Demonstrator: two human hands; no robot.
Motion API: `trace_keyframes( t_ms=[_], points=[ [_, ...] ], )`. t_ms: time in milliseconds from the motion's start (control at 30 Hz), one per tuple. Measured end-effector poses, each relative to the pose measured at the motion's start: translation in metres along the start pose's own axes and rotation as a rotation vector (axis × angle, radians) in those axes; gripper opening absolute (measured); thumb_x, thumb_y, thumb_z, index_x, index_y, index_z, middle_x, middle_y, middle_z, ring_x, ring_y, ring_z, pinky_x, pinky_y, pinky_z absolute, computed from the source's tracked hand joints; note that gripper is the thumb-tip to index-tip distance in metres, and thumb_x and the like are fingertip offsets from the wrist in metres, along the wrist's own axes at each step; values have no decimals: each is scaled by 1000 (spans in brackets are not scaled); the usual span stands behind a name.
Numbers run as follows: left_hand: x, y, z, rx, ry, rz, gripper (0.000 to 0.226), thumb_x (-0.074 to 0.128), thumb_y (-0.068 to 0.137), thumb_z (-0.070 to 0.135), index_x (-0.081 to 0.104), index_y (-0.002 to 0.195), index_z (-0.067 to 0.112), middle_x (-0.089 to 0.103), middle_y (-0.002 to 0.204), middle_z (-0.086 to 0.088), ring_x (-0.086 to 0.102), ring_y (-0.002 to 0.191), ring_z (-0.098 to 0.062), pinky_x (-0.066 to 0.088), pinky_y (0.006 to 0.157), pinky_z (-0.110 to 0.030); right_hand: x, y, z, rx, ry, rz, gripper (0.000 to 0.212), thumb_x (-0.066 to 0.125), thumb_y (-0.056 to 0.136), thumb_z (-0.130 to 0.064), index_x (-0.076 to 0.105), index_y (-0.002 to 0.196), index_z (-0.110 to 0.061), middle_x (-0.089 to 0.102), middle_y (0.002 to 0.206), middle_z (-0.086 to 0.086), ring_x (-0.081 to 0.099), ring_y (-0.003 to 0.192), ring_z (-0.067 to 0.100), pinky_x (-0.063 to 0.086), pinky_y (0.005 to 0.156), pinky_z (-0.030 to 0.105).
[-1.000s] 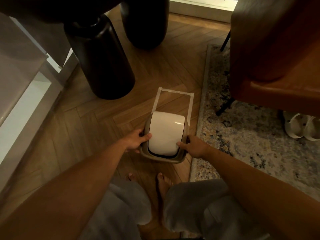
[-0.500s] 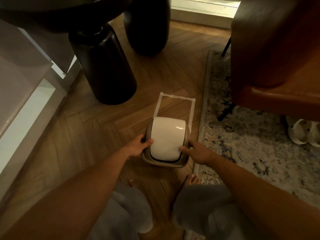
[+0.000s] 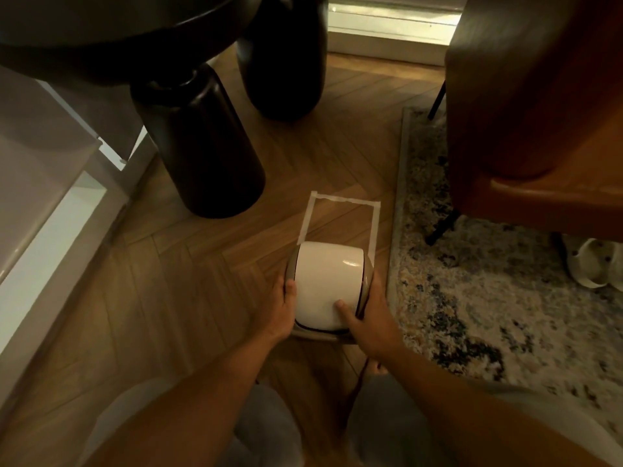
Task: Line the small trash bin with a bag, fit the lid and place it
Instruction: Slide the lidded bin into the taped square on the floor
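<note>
A small beige trash bin [image 3: 368,269] with a white swing lid [image 3: 326,281] fitted on top sits low over the wood floor, held between both hands. My left hand [image 3: 280,310] grips its left side, thumb against the lid's edge. My right hand [image 3: 367,320] grips the right side, thumb resting on the lid. Just beyond the bin, a rectangle of white tape [image 3: 344,214] marks the floor; the bin covers its near end. No bag edge shows under the lid.
Two thick dark table legs [image 3: 202,143] stand to the left and behind the tape. A patterned rug [image 3: 472,281] lies at the right, with a brown leather chair [image 3: 539,96] over it and pale sandals [image 3: 593,267] beneath. A white cabinet [image 3: 43,197] runs along the left.
Both hands have carried the bin forward toward the taped rectangle, and my view has moved forward with it. My grip on both sides is unchanged.
</note>
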State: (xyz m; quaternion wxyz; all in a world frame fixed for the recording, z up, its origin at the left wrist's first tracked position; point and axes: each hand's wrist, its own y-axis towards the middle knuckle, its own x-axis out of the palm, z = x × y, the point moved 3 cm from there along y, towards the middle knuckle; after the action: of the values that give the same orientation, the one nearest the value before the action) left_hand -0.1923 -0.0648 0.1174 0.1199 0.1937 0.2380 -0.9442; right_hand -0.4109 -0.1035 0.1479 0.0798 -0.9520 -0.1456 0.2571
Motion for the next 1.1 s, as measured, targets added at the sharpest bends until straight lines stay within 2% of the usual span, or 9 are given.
trace_keyframes(
  t_ms=[100, 200, 467, 600, 667, 767, 833, 967, 1100],
  points=[
    [8, -6, -10, 47, -68, 35, 91, 18, 83, 90, 32, 154, 34, 52, 147, -5, 57, 128, -25, 51, 104, -52, 15, -15, 8, -45, 47, 77, 113, 81, 80, -50, 6, 162, -30, 42, 151, -8, 44, 137, 5, 45, 110, 41],
    [16, -12, -15, 48, -50, 57, 96, 17, 84, 89, 22, 159, 30, 42, 156, -6, 49, 136, -25, 48, 108, -51, 17, -18, 14, -53, 38, 97, 119, 84, 77, -51, 3, 162, -31, 41, 151, -4, 43, 139, 11, 46, 110, 46],
    [18, -13, -22, 131, 4, 74, 95, 29, 85, 87, 21, 160, 28, 46, 153, -6, 53, 132, -22, 52, 104, -48, 17, -15, 23, -92, 106, 94, 119, 83, 77, -57, 3, 163, -36, 44, 152, -3, 48, 138, 14, 50, 105, 46],
    [25, -5, -18, 96, -91, 102, 101, 36, 81, 90, 20, 160, 30, 46, 153, -5, 54, 131, -25, 54, 101, -51, 21, -8, 21, -101, 102, 172, 112, 77, 79, -63, 1, 160, -44, 41, 150, -9, 45, 137, 8, 45, 108, 35],
    [28, -1, -16, 69, -132, 121, 102, 36, 78, 92, 28, 158, 30, 54, 145, -7, 60, 123, -25, 56, 96, -52, 20, -2, 22, -88, 120, 239, 104, 73, 79, -68, 9, 158, -45, 41, 147, -10, 45, 135, 7, 44, 107, 32],
    [34, 3, -11, 94, -132, 136, 100, 36, 78, 92, 33, 156, 30, 62, 136, -3, 65, 114, -20, 59, 90, -49, 16, 13, 28, -35, 200, 299, 94, 72, 80, -67, 31, 155, -28, 49, 144, -2, 54, 128, 14, 55, 99, 43],
    [36, 10, -5, 115, -101, 160, 101, 32, 77, 93, 34, 156, 30, 61, 135, -1, 64, 114, -19, 59, 90, -46, 14, 23, 34, -38, 241, 289, 86, 75, 82, -62, 37, 152, -27, 56, 138, -3, 59, 123, 13, 60, 90, 43],
    [35, 25, 9, 174, -72, 148, 98, 28, 77, 94, 37, 154, 34, 57, 134, 10, 58, 115, -10, 49, 85, -22, 10, 33, 38, -48, 244, 327, 85, 75, 84, -60, 37, 153, -27, 57, 138, -5, 59, 125, 11, 57, 94, 42],
    [37, 34, 9, 180, -69, 177, 104, 30, 77, 93, 37, 156, 26, 60, 138, 3, 59, 118, -12, 52, 94, -33, 10, 46, 41, -49, 162, 342, 93, 74, 80, -64, 35, 156, -28, 52, 140, -1, 53, 128, 12, 54, 99, 44]
  ],
)
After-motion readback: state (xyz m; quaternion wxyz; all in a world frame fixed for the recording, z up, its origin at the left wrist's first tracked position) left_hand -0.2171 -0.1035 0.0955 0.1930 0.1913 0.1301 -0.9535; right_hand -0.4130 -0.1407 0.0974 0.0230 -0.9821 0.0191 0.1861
